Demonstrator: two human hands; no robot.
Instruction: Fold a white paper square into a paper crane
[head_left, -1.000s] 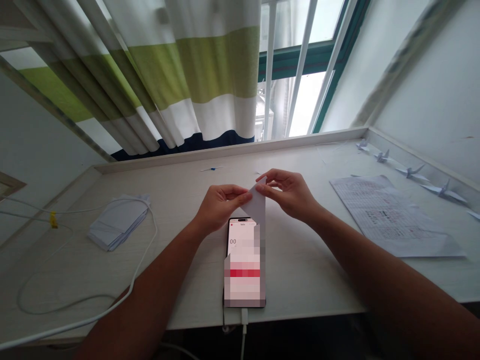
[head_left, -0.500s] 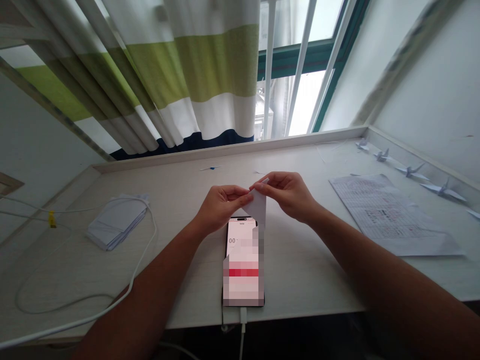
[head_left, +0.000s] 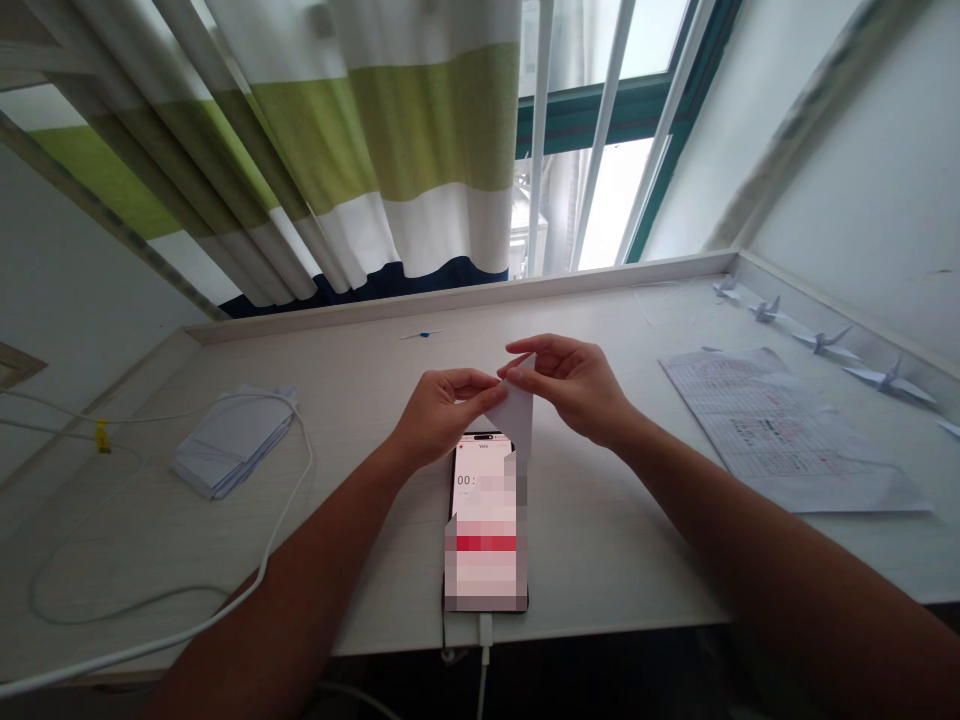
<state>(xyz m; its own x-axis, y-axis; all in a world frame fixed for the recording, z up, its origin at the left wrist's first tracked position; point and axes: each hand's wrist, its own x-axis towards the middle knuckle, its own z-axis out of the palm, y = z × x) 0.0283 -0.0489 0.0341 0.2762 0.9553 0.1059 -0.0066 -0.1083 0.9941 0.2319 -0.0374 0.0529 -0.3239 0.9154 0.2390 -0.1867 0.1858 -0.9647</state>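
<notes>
Pale wood-grain desk [head_left: 600, 560] runs from the near edge under the forearms to a raised rail at the far side. Nearest, at the middle of the near edge, a smartphone [head_left: 486, 520] lies flat with its screen lit and its long axis running near to far, and a white charging cable [head_left: 225, 610] plugs into its near end and loops away to the left. Just beyond the phone's far end, both hands meet over the desk around a folded white paper [head_left: 516, 412]. The left hand [head_left: 439, 415] pinches its left edge between thumb and fingers. The right hand [head_left: 581, 390] grips its upper corner with the fingertips curled over. The paper stands nearly upright, long axis vertical, its lower edge hanging at the phone's far right corner; I cannot tell whether it touches the screen. The 2 hands are equally close to it, 1 on each side. Bare desk lies open on either side of the hands. Left of them, well apart, sits a stack of white paper squares [head_left: 232, 440]; to the right lies a printed sheet [head_left: 780, 430]. Farther right, paper cranes [head_left: 825, 342] line the wall. Beyond the rail hang a striped curtain [head_left: 390, 160] and a barred window [head_left: 600, 150].
</notes>
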